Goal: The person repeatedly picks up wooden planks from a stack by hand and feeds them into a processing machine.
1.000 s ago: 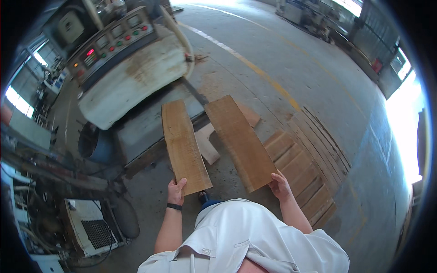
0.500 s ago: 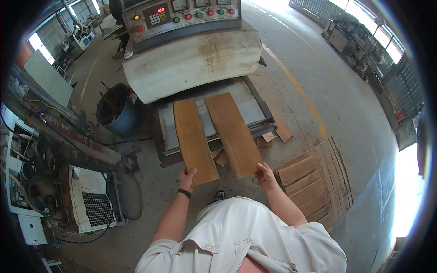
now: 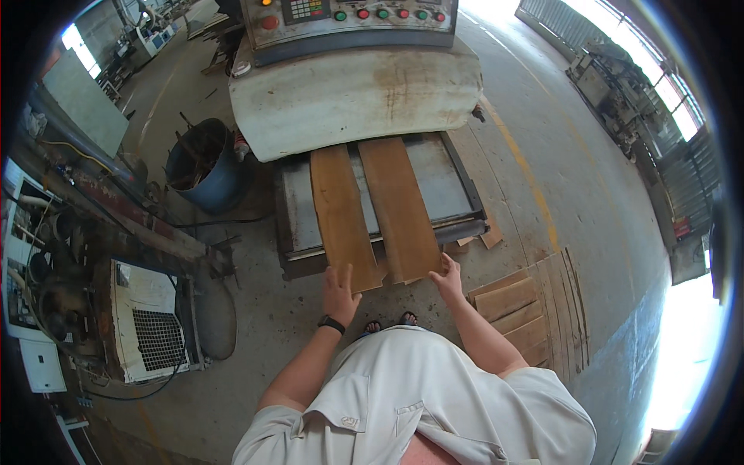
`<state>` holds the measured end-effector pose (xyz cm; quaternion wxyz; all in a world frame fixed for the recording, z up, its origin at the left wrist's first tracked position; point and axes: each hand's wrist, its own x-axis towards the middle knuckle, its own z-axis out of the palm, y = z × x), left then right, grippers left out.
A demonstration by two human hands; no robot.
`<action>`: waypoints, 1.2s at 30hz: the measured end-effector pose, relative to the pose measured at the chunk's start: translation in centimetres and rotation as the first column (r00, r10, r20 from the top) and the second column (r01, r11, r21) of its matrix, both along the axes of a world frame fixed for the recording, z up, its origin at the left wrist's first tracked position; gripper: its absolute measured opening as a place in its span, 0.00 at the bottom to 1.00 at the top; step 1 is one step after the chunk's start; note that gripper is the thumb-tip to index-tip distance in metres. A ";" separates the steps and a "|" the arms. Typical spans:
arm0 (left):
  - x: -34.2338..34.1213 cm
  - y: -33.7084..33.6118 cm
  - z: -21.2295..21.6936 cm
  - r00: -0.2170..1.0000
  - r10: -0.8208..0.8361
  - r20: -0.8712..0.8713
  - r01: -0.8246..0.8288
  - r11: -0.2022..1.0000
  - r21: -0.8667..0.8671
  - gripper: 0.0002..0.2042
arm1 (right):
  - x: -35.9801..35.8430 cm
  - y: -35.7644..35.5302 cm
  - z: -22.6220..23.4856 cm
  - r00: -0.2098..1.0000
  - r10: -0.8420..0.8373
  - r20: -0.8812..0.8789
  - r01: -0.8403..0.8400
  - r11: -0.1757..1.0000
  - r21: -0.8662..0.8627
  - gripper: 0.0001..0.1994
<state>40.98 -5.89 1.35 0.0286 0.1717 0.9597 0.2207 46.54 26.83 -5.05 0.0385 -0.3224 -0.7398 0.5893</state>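
Two thin brown wooden boards lie side by side on the machine's metal bed (image 3: 422, 167), their far ends reaching the white curved hood (image 3: 353, 97). The left board (image 3: 343, 217) has a slightly wavy outer edge; the right board (image 3: 403, 213) looks straighter. Both near ends stick out over the bed's front edge. My left hand (image 3: 339, 297), with a dark wristband, has its fingers spread against the left board's near end. At the near right corner of the other board, my right hand (image 3: 448, 280) rests with thumb and forefinger apart.
Above the hood is a control panel (image 3: 349, 23) with coloured buttons. A blue drum (image 3: 217, 182) of scrap stands left of the bed. Stacked boards (image 3: 508, 301) lie on the floor at right. Machinery with a mesh-fronted cover (image 3: 159, 337) fills the left side.
Both boards have moved forward, away from me, farther onto the bed and up to the hood. My hands have loosened from their grips and their fingers have spread.
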 end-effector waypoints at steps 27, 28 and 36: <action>7.1 -5.0 3.3 0.726 0.059 0.685 -0.687 0.052 0.725 0.31 | -4.2 -1.7 7.7 0.681 0.650 0.337 -0.599 0.230 0.767 0.38; 6.9 -4.4 3.1 0.726 0.060 0.685 -0.688 0.049 0.724 0.31 | -4.2 -1.6 7.7 0.687 0.648 0.331 -0.595 0.239 0.767 0.38; 2.6 -0.4 -3.4 0.586 -0.352 0.730 -0.806 -0.348 0.479 0.19 | -4.1 -1.5 7.8 0.692 0.638 0.337 -0.598 0.247 0.762 0.37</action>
